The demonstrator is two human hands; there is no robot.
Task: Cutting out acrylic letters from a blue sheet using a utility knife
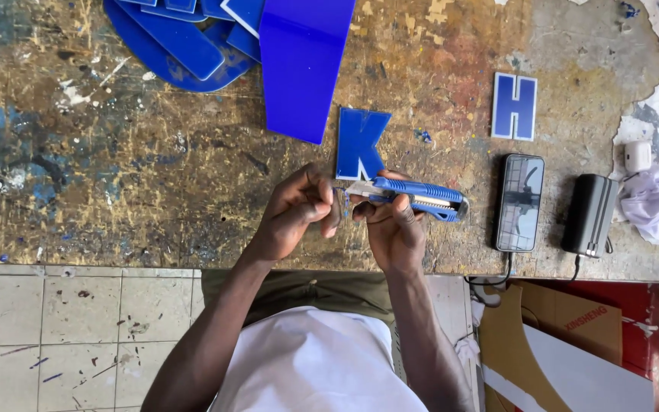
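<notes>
Sign workshop: paint-scarred bench (116, 175) (blue cut letters (513, 106) about).

phone (519, 202) lying flat on the bench (116, 168), right of centre, dark glossy screen, rectangular, black frame. brown cardboard box (573, 320) below the bench edge at lower right, red print on its flap, white sheet (589, 378) leaning across it. blue cut-out sign letters: one (359, 141) mid-bench, one white-edged (514, 106) above the phone.
</notes>
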